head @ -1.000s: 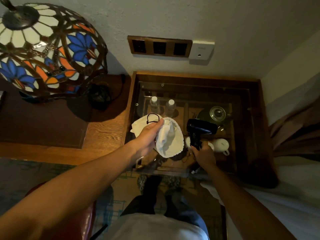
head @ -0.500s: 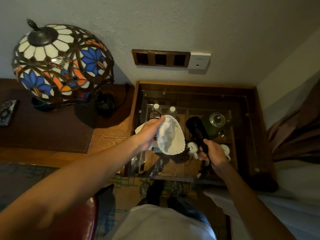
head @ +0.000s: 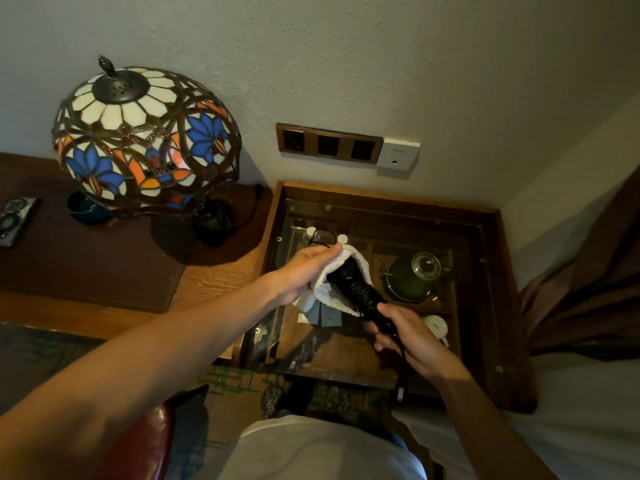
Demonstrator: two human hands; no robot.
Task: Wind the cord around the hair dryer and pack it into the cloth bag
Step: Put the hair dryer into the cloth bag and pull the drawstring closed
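My left hand (head: 304, 270) pinches the upper rim of a white cloth bag (head: 362, 261) and holds its mouth open above the glass-topped side table (head: 491, 306). A black hair dryer (head: 356, 289) with its cord wound around the body lies head-first inside the bag's mouth. My right hand (head: 412, 336) grips the dryer's handle just outside the bag. The cord's plug end (head: 400, 393) dangles below my right hand. The bag's black drawstring (head: 320, 237) loops up behind my left fingers.
Under the glass top sit a green kettle (head: 414, 275), a white cup (head: 436, 325) and two bottles (head: 343, 239). A stained-glass lamp (head: 145, 140) stands on the wooden desk (head: 214, 282) to the left. Wall sockets (head: 329, 145) are behind; a brown curtain (head: 581, 292) hangs right.
My right hand has tilted the dryer and pushed its head leftward into the open bag; before, the dryer stood apart to the right of the bag. The view has also tilted upward.
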